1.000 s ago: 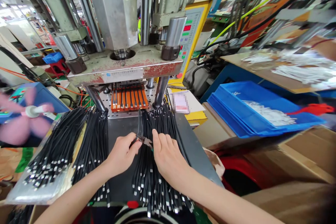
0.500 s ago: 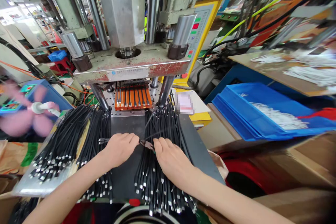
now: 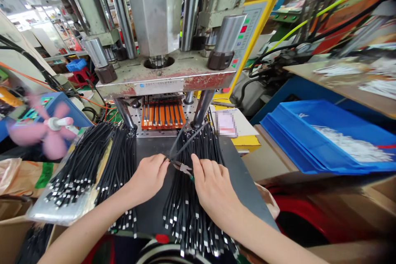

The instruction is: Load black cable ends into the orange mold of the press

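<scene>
Over the middle of the black worktop, my left hand [image 3: 147, 177] is closed in a pinch on a black cable [image 3: 185, 143], whose strands spread upward and to the right past the fingertips. My right hand [image 3: 216, 189] is wrapped round a pair of cutting pliers [image 3: 183, 168] with a bit of green handle showing. The pliers' jaws point left and sit right by my left fingertips, at the cable; whether they close on it I cannot tell. Under my right hand lies a thick bundle of black cables [image 3: 198, 218] with silvery ends. Another cable bundle [image 3: 116, 169] lies left of my left hand.
A press [image 3: 163, 84] stands ahead, with an orange mould [image 3: 167, 114] holding several black cables under its plate. More cables [image 3: 78, 165] lie on a plastic sheet at left, near a spinning pink fan [image 3: 54, 144]. Blue trays [image 3: 287, 132] with white pieces stand at right.
The cable held in my left hand has swung; its strands now stand up toward the right, and the ends left of the hand are gone. More of the pliers shows. The view has shifted slightly.
</scene>
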{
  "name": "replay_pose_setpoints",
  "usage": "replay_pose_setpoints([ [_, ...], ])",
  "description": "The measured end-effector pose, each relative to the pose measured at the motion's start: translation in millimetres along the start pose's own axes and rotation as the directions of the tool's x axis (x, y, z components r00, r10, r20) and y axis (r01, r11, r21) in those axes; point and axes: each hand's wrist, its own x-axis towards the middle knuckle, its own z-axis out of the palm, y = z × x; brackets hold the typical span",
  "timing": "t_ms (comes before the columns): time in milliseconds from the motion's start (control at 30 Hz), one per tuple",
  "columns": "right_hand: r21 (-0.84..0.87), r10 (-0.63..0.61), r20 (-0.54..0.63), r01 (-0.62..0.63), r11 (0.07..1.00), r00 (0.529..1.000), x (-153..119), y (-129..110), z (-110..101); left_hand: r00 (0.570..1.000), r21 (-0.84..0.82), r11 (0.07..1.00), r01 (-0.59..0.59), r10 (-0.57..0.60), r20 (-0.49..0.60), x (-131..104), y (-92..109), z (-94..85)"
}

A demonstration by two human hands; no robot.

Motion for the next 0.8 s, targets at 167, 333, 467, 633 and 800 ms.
replay_pose_setpoints([
  [167,-0.022,0.03,-0.015,-0.031,0.999,0.999,5,-1,-2,0.999,0.136,0.99,-0.043,0.043,-0.001,0,7,4.5],
  [333,-0.038,0.028,0.069,-0.025,0.999,0.997,13,-5,0,0.998,0.376,0.925,-0.06,0.052,0.032,-2,11,14.3],
  [467,0.015,0.001,0.146,-0.003,1.0,0.989,12,-2,1,0.993,-0.032,0.996,0.086,-0.083,0.084,-1,7,14.3],
  [633,0.143,-0.02,0.118,0.003,0.99,0.993,7,0,2,0.847,-0.787,0.313,0.532,-0.204,0.492,6,8,11.8],
  [800,0.422,-0.019,0.166,-0.054,0.905,0.986,1,0,-12,0.964,-0.733,0.631,0.255,-0.108,0.242,2,5,14.2],
])
